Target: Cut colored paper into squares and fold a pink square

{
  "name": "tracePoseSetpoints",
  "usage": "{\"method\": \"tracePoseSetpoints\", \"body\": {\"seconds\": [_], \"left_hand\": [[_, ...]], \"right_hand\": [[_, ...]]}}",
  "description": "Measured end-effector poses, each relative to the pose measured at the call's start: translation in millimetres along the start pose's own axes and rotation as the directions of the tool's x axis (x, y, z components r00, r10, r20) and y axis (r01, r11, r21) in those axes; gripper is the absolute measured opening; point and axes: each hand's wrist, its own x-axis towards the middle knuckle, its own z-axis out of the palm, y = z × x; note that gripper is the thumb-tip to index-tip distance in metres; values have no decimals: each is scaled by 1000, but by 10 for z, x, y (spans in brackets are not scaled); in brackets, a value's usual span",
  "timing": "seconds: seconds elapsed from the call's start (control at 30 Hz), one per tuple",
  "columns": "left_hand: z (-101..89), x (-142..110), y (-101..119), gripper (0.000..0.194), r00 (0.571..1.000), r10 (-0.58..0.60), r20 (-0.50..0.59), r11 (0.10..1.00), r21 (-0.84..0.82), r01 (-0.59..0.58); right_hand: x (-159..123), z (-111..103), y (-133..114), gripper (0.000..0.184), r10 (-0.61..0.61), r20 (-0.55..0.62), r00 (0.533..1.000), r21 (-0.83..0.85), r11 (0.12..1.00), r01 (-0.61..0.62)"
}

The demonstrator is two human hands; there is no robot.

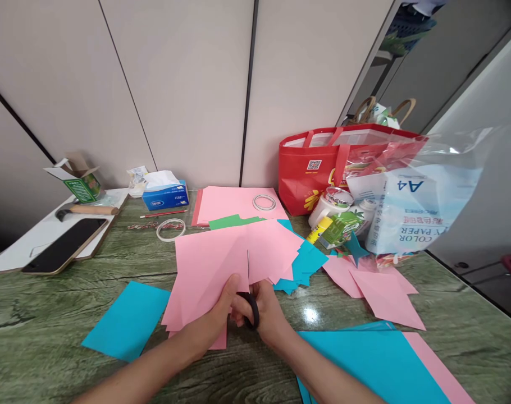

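Note:
A pink sheet of paper [209, 264] is pinched in my left hand [224, 306], the thumb lying on top near its lower edge. My right hand [264, 308] is closed on a pair of scissors [253, 311] with black handles. Their blades are mostly hidden by the paper, and a cut line runs upward through the sheet from them. Under and beside the held sheet are more pink pieces [173, 314] and a fanned stack of blue paper [308, 261]. A strip of green paper [234, 222] shows behind.
One blue piece [127, 320] lies left; large blue sheets [365, 365] lie front right, with pink scraps [386, 292] beyond. A tape roll [171, 230], tissue box [165, 196], phone [65, 247] and hammer [91, 210] are left. A red bag [293, 179] and plastic paper packet [411, 207] stand right.

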Motion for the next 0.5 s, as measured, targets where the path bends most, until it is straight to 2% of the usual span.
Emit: {"method": "tracePoseSetpoints", "body": {"seconds": [0.07, 0.1, 0.17, 0.2, 0.23, 0.3, 0.37, 0.43, 0.5], "left_hand": [[-68, 59, -16, 41, 977, -55, -205, 998, 14, 59], [-116, 94, -10, 40, 942, -74, -327, 997, 12, 83], [-228, 164, 38, 51, 858, -18, -513, 996, 62, 58], [-285, 195, 75, 52, 822, 48, -568, 995, 97, 9], [-341, 223, 117, 48, 784, 146, -603, 988, 124, -88], [-444, 265, 198, 39, 747, 296, -595, 952, 119, -282], [-539, 291, 259, 32, 748, 360, -558, 922, 90, -376], [-638, 301, 298, 33, 796, 363, -484, 923, 68, -380], [-744, 298, 326, 35, 866, 325, -380, 944, 84, -318]], "right_hand": [[-3, -1, -39, 36, 4, 70, 998, 82, 997, -10], [-5, 0, -55, 45, 13, 112, 994, 110, 994, -25], [-16, 3, -72, 53, 38, 207, 978, 118, 991, -64], [-25, 6, -72, 49, 45, 253, 966, 103, 992, -73], [-36, 10, -68, 44, 43, 286, 957, 86, 994, -70], [-57, 16, -53, 33, -7, 291, 957, 86, 996, -19], [-67, 16, -43, 27, -105, 186, 977, 108, 990, 86], [-55, 5, -46, 22, -219, -26, 975, 97, 971, 220], [-21, -21, -57, 22, -308, -267, 913, 48, 942, 332]]}}
